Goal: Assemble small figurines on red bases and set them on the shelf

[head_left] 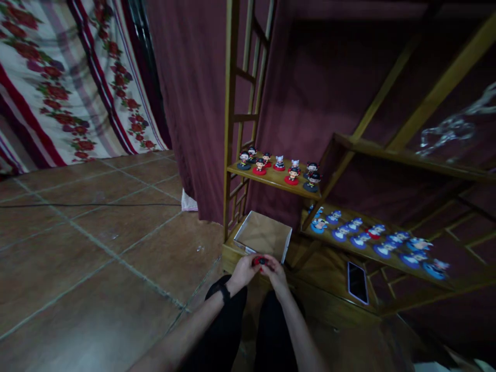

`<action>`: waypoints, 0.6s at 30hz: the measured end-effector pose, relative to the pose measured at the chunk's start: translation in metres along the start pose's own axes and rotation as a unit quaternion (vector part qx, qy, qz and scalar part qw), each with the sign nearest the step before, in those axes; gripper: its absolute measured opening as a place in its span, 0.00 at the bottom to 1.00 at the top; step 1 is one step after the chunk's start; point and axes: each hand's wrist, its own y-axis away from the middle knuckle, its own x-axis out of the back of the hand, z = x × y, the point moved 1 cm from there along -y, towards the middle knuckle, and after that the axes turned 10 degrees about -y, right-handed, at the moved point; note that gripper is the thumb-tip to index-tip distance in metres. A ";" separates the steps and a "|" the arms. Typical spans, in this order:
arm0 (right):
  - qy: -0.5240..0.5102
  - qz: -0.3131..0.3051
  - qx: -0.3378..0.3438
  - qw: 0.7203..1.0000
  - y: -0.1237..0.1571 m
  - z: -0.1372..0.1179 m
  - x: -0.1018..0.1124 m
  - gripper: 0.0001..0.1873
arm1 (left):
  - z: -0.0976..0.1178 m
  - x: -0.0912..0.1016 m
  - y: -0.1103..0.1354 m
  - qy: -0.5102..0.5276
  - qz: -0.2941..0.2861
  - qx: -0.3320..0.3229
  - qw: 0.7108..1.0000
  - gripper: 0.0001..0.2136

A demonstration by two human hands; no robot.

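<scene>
Between my two hands is a small figurine (262, 261) with black and red parts, its details too small to make out. My left hand (245, 271) closes on it from the left, and a dark band sits on that wrist. From the other side my right hand (276, 273) grips the same figurine with bent fingers. Just beyond my fingers lies a shallow cardboard box (264, 235) with white edges, on the low wooden ledge. Above the box, similar figurines on red and dark bases stand on a small wooden shelf (273, 178).
Several blue and purple figurines (360, 238) line a lower shelf to the right. A phone (357, 282) lies below them. Wooden posts (231, 103) frame the rack before a maroon curtain (194, 103). A thin cable (116, 205) crosses the tiled floor. Clear plastic (449, 132) is at upper right.
</scene>
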 end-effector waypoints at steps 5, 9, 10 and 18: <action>-0.041 -0.009 -0.025 0.999 -0.002 0.002 -0.004 0.22 | -0.011 -0.006 -0.007 0.287 -0.022 0.096 0.953 0.14; -0.080 -0.017 -0.047 0.996 0.008 -0.005 -0.009 0.20 | -0.011 -0.004 0.000 0.381 -0.024 0.180 0.906 0.16; -0.092 -0.023 -0.052 0.994 0.013 -0.008 -0.011 0.20 | -0.011 -0.003 0.003 0.392 -0.023 0.201 0.897 0.16; -0.155 -0.064 -0.031 0.985 0.031 -0.034 -0.033 0.21 | 0.021 0.028 0.008 0.434 -0.001 0.220 0.874 0.16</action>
